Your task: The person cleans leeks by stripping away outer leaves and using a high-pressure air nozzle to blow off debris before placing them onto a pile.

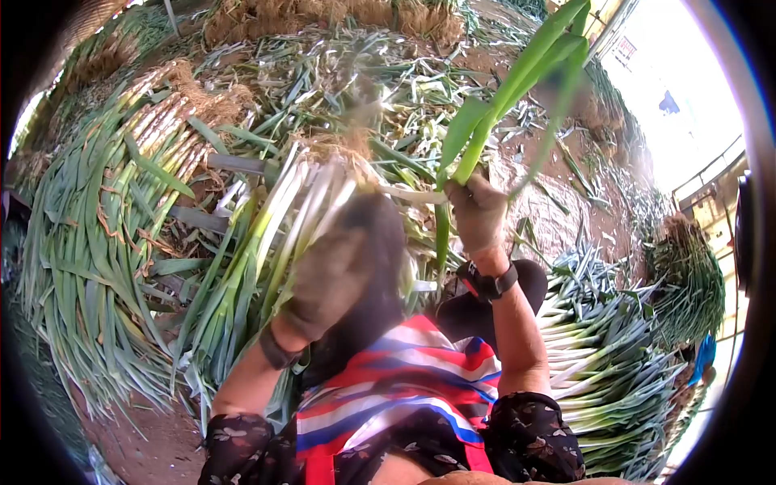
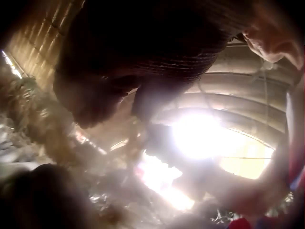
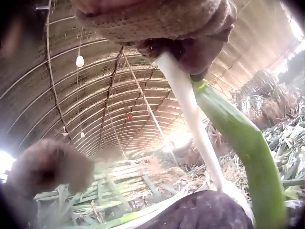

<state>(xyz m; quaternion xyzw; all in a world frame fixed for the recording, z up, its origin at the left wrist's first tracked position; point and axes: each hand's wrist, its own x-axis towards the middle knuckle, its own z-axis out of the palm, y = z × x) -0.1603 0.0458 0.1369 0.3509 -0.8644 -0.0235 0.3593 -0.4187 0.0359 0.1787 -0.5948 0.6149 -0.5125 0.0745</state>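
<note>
Nearest the camera, a striped apron (image 1: 396, 396) in red, white and blue is worn, with black patterned sleeves (image 1: 533, 436) on either side. An arched roof (image 3: 128, 102), barely caught in the head view, is shown widely by the right wrist view. Leeks are heaped in a left pile (image 1: 97, 226) and stacked in a near-right pile (image 1: 598, 356). A loose bunch (image 1: 275, 212) is laid beside the left pile, roots far, leaves near. One leek (image 1: 483, 133) is gripped firmly in the gloved right hand (image 1: 478, 214), its green leaves pointed far right; by the right wrist view a white stalk (image 3: 189, 105) is revealed at the grip. The gloved left hand (image 1: 327, 279) is blurred beside the bunch; whether anything is held cannot be told, even from the dark left wrist view. A small bulb (image 3: 79, 61) is hung from the roof.
</note>
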